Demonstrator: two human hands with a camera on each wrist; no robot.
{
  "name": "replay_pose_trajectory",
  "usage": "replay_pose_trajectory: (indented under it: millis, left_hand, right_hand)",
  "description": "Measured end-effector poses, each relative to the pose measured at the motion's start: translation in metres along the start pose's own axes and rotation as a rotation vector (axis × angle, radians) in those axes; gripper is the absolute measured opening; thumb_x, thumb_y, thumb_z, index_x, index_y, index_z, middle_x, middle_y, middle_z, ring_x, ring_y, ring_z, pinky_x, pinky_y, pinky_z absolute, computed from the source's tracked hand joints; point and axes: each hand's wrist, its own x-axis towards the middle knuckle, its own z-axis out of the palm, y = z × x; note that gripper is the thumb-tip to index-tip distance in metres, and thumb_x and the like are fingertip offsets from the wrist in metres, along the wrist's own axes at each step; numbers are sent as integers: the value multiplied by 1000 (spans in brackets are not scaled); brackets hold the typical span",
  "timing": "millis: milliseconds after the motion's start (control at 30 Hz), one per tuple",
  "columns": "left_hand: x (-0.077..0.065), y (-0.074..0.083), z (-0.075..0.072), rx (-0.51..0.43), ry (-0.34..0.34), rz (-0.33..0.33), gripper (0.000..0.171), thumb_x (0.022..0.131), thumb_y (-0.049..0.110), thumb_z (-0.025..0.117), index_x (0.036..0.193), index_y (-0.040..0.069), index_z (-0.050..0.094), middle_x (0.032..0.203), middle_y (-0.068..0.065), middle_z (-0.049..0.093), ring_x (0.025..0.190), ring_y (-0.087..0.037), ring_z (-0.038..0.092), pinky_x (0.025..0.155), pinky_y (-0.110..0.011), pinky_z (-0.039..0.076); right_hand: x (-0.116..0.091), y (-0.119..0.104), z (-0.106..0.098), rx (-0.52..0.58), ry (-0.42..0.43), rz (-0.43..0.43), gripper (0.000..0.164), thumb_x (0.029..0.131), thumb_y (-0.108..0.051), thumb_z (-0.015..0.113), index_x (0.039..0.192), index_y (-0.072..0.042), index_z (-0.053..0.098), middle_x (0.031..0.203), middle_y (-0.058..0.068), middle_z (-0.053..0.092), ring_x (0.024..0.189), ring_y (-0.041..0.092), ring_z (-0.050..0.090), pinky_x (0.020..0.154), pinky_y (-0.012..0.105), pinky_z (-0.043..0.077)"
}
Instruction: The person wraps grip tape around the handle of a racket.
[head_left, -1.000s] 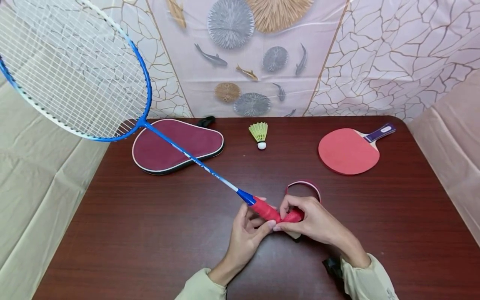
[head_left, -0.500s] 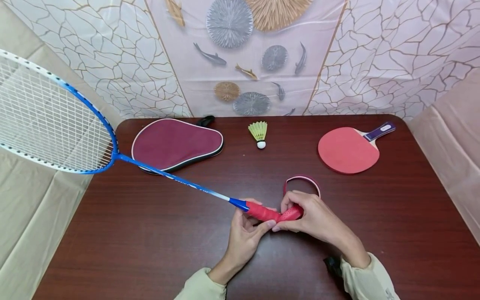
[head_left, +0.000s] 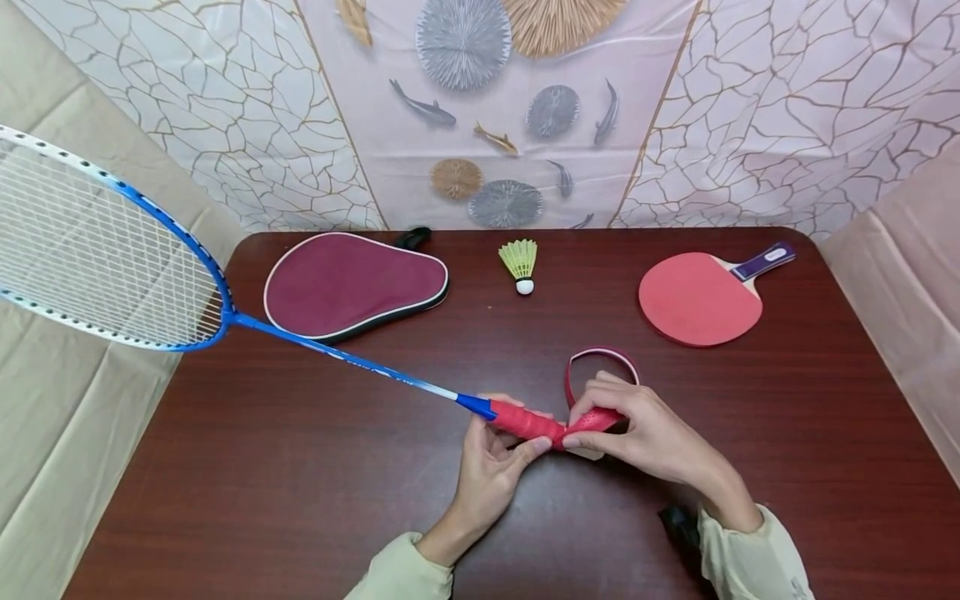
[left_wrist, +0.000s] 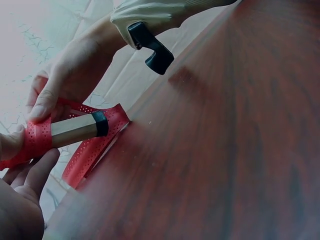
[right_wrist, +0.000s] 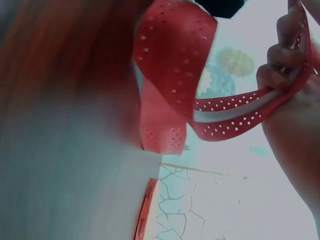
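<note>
The racket (head_left: 347,357) slants in from the left edge, strung head outermost, its shaft passing in front of the near edge of the maroon case (head_left: 352,279). The left hand (head_left: 491,475) grips the handle, thumb on the red tape (head_left: 525,422) wound round it. The shuttlecock (head_left: 519,260) lies beyond, cork toward the person. Just beside the left hand, the right hand (head_left: 656,432) pinches the tape, whose loose length loops behind its fingers. Farther right lies the paddle (head_left: 697,300), red face up.
</note>
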Motion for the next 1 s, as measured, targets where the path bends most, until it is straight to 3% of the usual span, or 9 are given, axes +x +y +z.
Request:
replay_pose_trajectory:
  millis: [133,400,767,867,1000]
  left_hand:
    - [1,0,0,0,5,-17,49,86,-15,65,125,-4,37,112,-31,62,102,-39,65,85,-47,54]
    - [1,0,0,-7,-24,-37,47,86,-15,65,124,-7,37,111,-32,62,101,-36,67,84,-45,55]
    - [-1,-2,-2,115,15,-50,49,86,-13,67,127,0,42,112,-25,65,101,-31,66,82,-37,56]
    - [0,-3,-3,144,-5,-48,56,86,-14,65,134,2,40,114,-23,65,101,-32,66,84,-36,56]
    - [1,-2,-3,113,-79,-43,70,88,-17,59,145,3,25,121,-24,61,105,-39,62,86,-35,54]
  right_hand:
    - [2,-4,-1,10,23,-34,31,71,-3,87,91,-19,69,81,-11,58,79,11,50,63,19,42]
    - [0,7,3,-61,24,10,26,76,-15,86,91,-26,67,82,-17,57,80,7,49,66,16,40]
    - [-5,10,8,-44,-25,190,18,82,-30,80,95,-32,69,88,-12,56,77,6,51,62,21,45]
    - [-5,10,8,-35,-31,187,16,83,-30,79,95,-32,69,86,-12,55,75,7,50,60,21,44]
    - [-4,10,7,-29,-41,160,15,83,-31,79,94,-31,68,85,-13,55,75,8,50,60,20,43]
